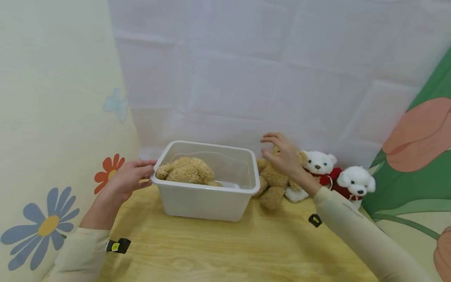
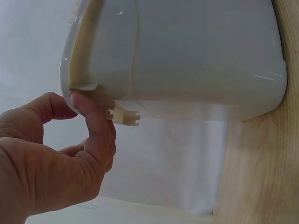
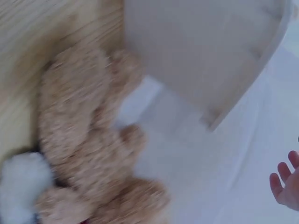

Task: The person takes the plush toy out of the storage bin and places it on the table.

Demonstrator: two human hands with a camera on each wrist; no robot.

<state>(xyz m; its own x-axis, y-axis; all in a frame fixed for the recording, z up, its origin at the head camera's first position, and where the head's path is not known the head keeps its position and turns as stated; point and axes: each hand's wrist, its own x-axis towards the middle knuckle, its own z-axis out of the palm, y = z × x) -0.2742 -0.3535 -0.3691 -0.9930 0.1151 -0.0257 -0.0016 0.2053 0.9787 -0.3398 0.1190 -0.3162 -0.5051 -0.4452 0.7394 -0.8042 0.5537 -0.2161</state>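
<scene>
A white plastic bin [image 1: 204,204] stands upright on the table. My left hand [image 1: 133,177] grips its left rim; in the left wrist view, thumb and curled fingers pinch the lip [image 2: 67,70]. Inside the bin, toward its left, lies a curly light-brown plush toy [image 1: 190,170], its face not visible. Right of the bin a brown teddy bear [image 1: 273,178] sits against the backdrop. My right hand [image 1: 284,158] is raised before its head, partly hiding it, with loosely bent fingers and nothing held. In the right wrist view that bear [image 3: 88,121] appears blurred, apart from the hand [image 3: 289,184].
Beside the teddy bear sit a white plush bear [image 1: 318,162] and a white plush dog [image 1: 356,182], both with red clothing. A pale sheet [image 1: 229,70] hangs behind the wood-grain table [image 1: 211,250]. Flower-printed cloths [image 1: 49,117] hang at the sides.
</scene>
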